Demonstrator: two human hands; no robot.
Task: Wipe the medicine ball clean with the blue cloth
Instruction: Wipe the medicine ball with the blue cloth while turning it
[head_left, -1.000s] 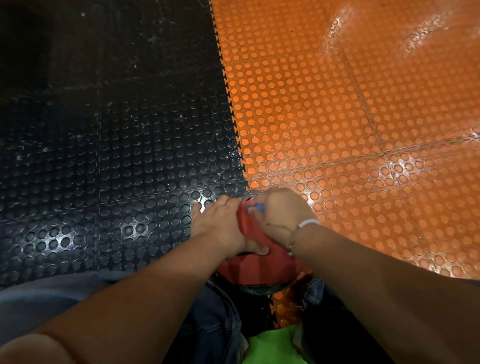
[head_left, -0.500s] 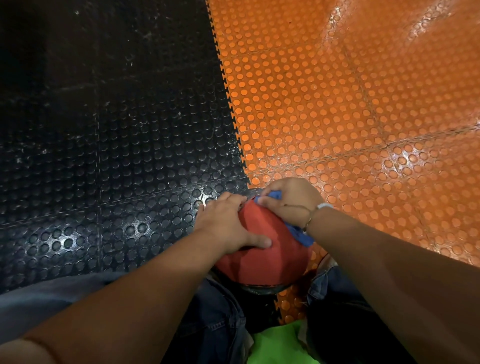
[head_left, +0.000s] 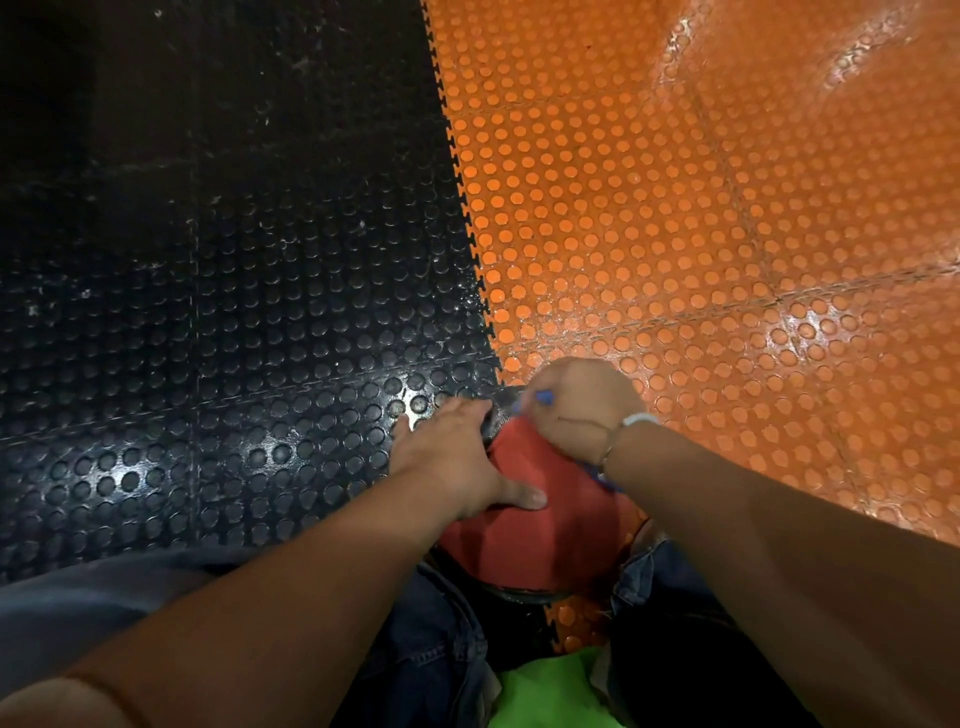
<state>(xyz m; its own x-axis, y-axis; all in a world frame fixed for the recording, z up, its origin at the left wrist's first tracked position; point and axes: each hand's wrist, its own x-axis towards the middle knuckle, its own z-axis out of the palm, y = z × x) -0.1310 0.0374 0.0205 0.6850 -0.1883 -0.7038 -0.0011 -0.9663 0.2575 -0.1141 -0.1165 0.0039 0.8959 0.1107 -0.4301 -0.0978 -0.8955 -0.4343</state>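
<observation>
1. Red and round, the medicine ball (head_left: 540, 540) is low in the middle of the head view. It sits on the floor between the person's legs, right where the black tiles meet the orange tiles.
2. The far top of the ball looks grey and dark. The rest that shows is red.
3. The left hand (head_left: 452, 457) lies on the left side of the ball. Its fingers are spread out and reach over the far side. Its thumb lies flat across the red part. It presses on the ball and does not pinch anything.
4. The right hand (head_left: 576, 410) is on the far top of the ball. Its fingers are curled tight around the blue cloth (head_left: 543, 398).
5. Only little bits of the cloth show. One bit pokes out by the fingers, and one bit shows under the wrist, on the ball.
6. The two hands are close, with a strip of red ball between them.
7. A thin white bracelet (head_left: 639, 418) is on the right wrist.
8. The black floor (head_left: 208, 312) is on the left and the orange floor (head_left: 727, 208) is on the right. Both have round bumps and look shiny.
9. Blue jeans (head_left: 436, 639) cover the legs. Something bright green (head_left: 545, 691) shows at the very bottom, but I cannot tell what it is.
</observation>
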